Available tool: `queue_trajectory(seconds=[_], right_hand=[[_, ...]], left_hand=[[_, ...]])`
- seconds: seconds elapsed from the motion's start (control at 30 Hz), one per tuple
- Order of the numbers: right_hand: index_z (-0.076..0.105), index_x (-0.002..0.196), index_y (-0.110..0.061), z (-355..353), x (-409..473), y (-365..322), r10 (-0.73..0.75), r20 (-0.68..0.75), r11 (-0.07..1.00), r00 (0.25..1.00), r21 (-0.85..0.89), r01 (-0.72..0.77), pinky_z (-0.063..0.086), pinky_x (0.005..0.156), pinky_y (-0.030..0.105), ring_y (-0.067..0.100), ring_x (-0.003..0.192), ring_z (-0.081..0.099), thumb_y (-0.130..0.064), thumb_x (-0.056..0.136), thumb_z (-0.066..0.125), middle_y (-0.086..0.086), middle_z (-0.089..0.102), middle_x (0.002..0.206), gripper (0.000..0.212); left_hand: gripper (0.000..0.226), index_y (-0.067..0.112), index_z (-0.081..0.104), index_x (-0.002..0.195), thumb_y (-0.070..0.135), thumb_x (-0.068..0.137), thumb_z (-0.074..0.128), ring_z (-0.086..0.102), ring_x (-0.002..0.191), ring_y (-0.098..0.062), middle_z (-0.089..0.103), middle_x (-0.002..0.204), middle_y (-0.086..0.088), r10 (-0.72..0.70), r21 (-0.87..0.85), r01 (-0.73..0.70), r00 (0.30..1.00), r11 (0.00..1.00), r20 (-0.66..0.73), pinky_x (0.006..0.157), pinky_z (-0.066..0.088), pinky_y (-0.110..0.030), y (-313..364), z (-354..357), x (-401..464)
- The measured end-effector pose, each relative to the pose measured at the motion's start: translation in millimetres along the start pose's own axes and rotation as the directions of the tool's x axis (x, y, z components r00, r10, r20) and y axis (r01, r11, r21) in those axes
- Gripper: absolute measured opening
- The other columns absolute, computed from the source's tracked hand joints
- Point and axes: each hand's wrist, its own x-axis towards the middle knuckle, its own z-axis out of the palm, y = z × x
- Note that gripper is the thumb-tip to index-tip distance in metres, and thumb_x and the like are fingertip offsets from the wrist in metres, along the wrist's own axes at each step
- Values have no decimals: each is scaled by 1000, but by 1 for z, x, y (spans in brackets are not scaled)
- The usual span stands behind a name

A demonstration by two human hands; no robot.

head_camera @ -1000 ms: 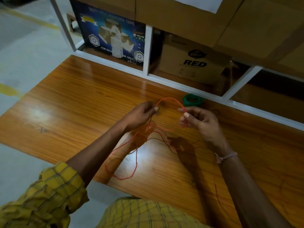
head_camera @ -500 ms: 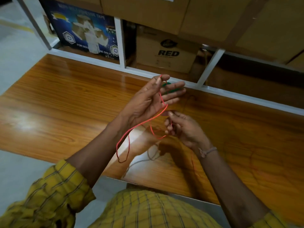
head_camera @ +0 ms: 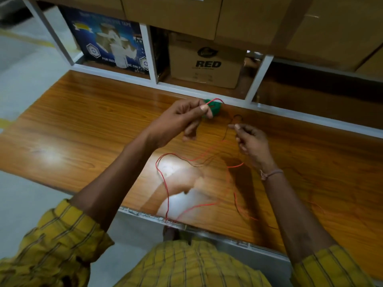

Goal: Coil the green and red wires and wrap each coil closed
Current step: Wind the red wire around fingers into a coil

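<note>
A thin red wire [head_camera: 163,179] lies in loose loops across the wooden table [head_camera: 83,125] and runs up to both hands. My left hand [head_camera: 182,119] pinches a small loop of it between thumb and forefinger above the table. My right hand [head_camera: 251,139] pinches another stretch of the wire lower and to the right. A green wire coil [head_camera: 215,108] rests on the table by the far rail, partly hidden behind my left fingers.
A white shelf frame [head_camera: 257,79] runs along the table's far edge, with a brown RED carton [head_camera: 207,63] and a blue printed box [head_camera: 112,42] behind it. The table's near metal edge [head_camera: 207,230] is close to my body. Grey floor lies to the left.
My left hand, earlier spread with the red wire draped over its fingers, now pinches a small loop. My right hand has moved right and away from it. More wire lies loose on the table.
</note>
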Motion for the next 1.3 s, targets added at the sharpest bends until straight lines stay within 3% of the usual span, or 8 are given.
queue_trajectory(seconds=[0.1,0.17,0.33,0.5,0.7,0.9,1.13,1.3], right_hand=[[82,114,-19,-9,8,-3,-210,-36,907,977,-380,181,41,57,14,-3,61,51,-28,105,65,-20,62,69,21],[82,114,-20,-3,8,-8,-234,25,876,972,-427,223,42,63,11,-9,66,55,-28,104,67,-28,64,68,20],[77,123,-13,41,-26,-9,-56,357,891,932,-403,208,39,53,17,-1,55,52,-19,106,63,-4,63,74,23],[52,148,-16,53,-58,-3,217,636,976,741,-165,-144,35,36,21,8,43,43,-8,105,62,5,67,75,45],[60,137,3,36,-52,-25,350,761,902,546,-116,-416,42,35,18,2,37,42,-5,100,64,13,65,80,38],[72,113,-2,47,-27,-59,127,629,943,767,-315,102,38,54,18,5,59,48,-30,103,61,4,58,74,32],[76,104,-14,74,2,-63,-100,314,870,944,-433,236,37,60,22,3,65,46,-29,107,60,-4,55,75,22],[74,97,-12,84,14,-49,-159,216,870,963,-431,240,38,66,21,-6,66,52,-33,106,63,-23,60,69,25]], left_hand=[[34,-3,65,122,24,116,45,38,42,-12,45,56,-1,10,102,-1,996,995,-84,52,42,-36,-1,-2,-9],[33,-4,59,130,19,117,39,41,43,-11,50,61,-3,-12,-119,2,996,993,-85,56,48,-33,-3,2,-15],[30,6,44,144,11,117,32,77,105,-31,78,110,-19,25,-518,-71,995,852,-95,107,56,-50,-7,29,-15],[31,10,38,147,19,118,37,73,123,-21,79,120,-15,-7,56,18,984,998,-177,111,53,-37,-26,20,-8],[30,23,42,145,29,116,42,71,119,-10,82,99,6,-71,581,136,989,802,-133,116,44,-54,-52,-15,-1],[27,23,52,141,28,116,43,76,111,-13,83,95,-6,-201,349,152,973,925,109,99,49,-41,-61,-57,-3],[42,-2,53,147,20,119,31,76,85,-33,48,55,-9,-145,-166,200,944,966,296,113,37,-78,-70,-67,-18],[45,-2,46,150,19,119,21,74,72,-26,39,48,1,-80,-426,238,931,873,356,103,45,-60,-67,-60,-24]])
